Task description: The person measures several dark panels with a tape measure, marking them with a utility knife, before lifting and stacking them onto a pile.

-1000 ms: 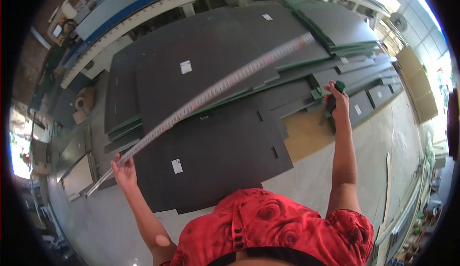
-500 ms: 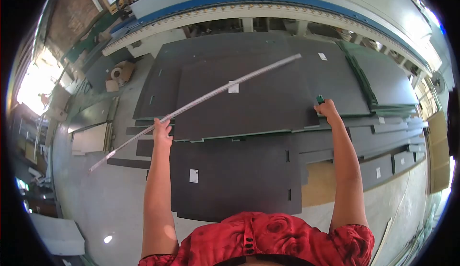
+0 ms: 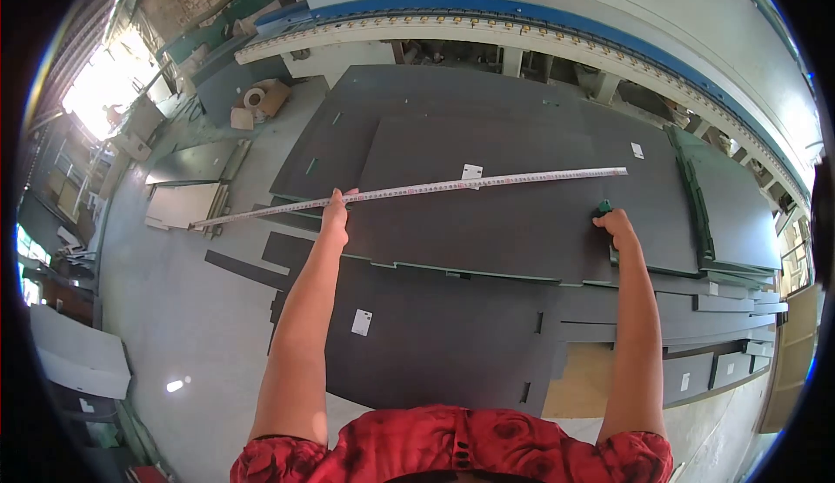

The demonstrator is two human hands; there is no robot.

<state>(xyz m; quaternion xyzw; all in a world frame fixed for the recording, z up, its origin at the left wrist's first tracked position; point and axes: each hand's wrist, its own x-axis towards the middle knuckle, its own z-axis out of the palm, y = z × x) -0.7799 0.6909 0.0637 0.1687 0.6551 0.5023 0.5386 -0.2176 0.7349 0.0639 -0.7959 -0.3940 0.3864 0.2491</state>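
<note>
My left hand (image 3: 337, 215) is closed around a long pale ruler (image 3: 487, 180) with printed number marks. The ruler slants slightly up to the right, from beyond the left edge of the stacked panels to past their middle. My right hand (image 3: 618, 224) is closed on a small green and black object (image 3: 604, 209), whose kind I cannot make out. Beneath both hands lies a stack of dark grey panels (image 3: 487, 239) with greenish edges. A white label (image 3: 472, 172) on the upper panel is partly covered by the ruler.
Another dark panel (image 3: 435, 335) lies nearer my body. More panels (image 3: 739, 196) are stacked at the right, with narrow strips (image 3: 731, 305) below them. A long blue and white machine (image 3: 522, 22) spans the back. A cardboard box (image 3: 271, 98) and leaning boards (image 3: 187, 200) stand left.
The ruler has swung from a steep diagonal to nearly level, its right end now lower. The left hand still grips it. The view has shifted, and the right hand keeps its green and black object.
</note>
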